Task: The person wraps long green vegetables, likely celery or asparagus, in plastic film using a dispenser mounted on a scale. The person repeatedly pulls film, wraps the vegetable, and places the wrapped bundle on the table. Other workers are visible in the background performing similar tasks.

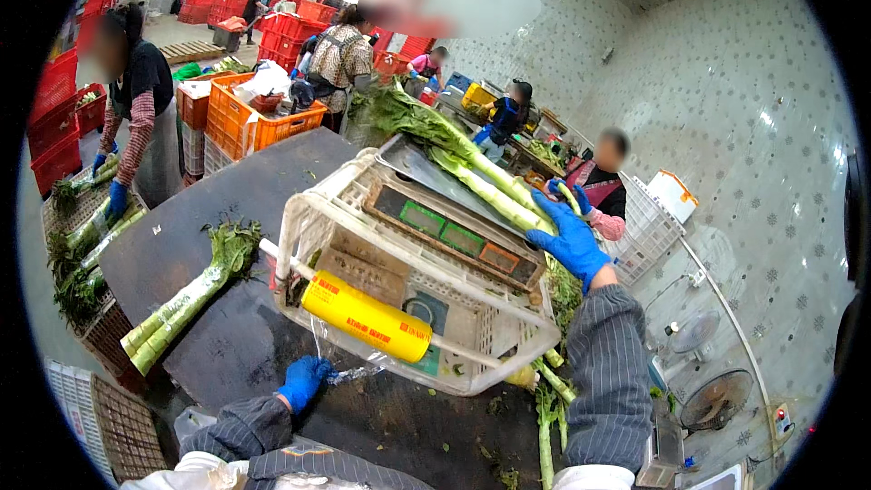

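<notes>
My left hand (304,381), in a blue glove, pinches the loose end of clear plastic film (357,373) over the dark tabletop. That film runs from a yellow-wrapped roll (367,316) on a white rod, set across the front of a white plastic crate (469,381). My right hand (575,235), also gloved, grips the cut ends of stem lettuce stalks (483,184). The stalks lie over the metal pan (425,170) of a scale whose display panel (442,228) faces me. A film-wrapped pair of stalks (184,306) rests on the table's left side.
Stem lettuce (544,435) and leaf scraps lie at the table's right edge (503,415). At far left a person (136,102) handles stalks on a crate. Orange crates (231,116) stand beyond the table. Another person (602,184) works past the scale. Fans (714,398) stand at right.
</notes>
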The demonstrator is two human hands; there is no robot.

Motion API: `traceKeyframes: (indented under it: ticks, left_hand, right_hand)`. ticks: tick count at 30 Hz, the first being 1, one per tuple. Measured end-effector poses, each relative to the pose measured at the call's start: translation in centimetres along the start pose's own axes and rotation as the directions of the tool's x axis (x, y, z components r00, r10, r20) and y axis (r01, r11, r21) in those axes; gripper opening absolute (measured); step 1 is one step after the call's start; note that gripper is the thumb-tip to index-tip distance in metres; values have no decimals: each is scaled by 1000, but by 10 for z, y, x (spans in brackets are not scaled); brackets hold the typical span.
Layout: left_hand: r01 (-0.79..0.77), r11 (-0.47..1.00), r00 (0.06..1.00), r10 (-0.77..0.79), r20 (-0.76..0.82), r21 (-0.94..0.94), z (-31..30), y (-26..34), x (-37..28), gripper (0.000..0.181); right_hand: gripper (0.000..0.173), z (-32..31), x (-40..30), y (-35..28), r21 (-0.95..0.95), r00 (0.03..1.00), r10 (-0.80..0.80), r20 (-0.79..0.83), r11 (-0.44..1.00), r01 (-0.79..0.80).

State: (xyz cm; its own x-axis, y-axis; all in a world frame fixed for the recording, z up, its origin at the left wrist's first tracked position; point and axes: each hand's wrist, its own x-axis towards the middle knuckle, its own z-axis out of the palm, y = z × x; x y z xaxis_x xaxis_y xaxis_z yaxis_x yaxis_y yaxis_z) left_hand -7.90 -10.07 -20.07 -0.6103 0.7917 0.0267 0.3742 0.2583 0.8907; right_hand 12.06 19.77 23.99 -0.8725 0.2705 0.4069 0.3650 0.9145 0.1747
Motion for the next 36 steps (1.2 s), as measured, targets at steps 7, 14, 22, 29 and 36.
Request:
traceKeyframes:
  ticks: [7,14,22,29,36]
  left_hand:
    - [-19,992,999,25,-44,128,-26,3,-13,30]
    - [-79,977,996,85,-26,197,-3,-4,-1,29]
    - [-45,980,998,52,-33,193,-1,-15,1,30]
    - [-18,988,1000,21,-19,155,-8,-1,-3,28]
    - [-30,992,1000,29,3,127,-10,14,-7,28]
  right_hand:
    - [34,49,-136,68,531,682,589,-434,779,-334]
    - [57,237,-518,35,-414,-103,867,488,125,-902]
    - [58,230,-483,-26,474,-44,984,174,-123,-872]
    - [59,100,-364,-18,955,103,967,-232,247,-167]
    - [66,-24,-107,-57,659,555,633,-540,728,-189]
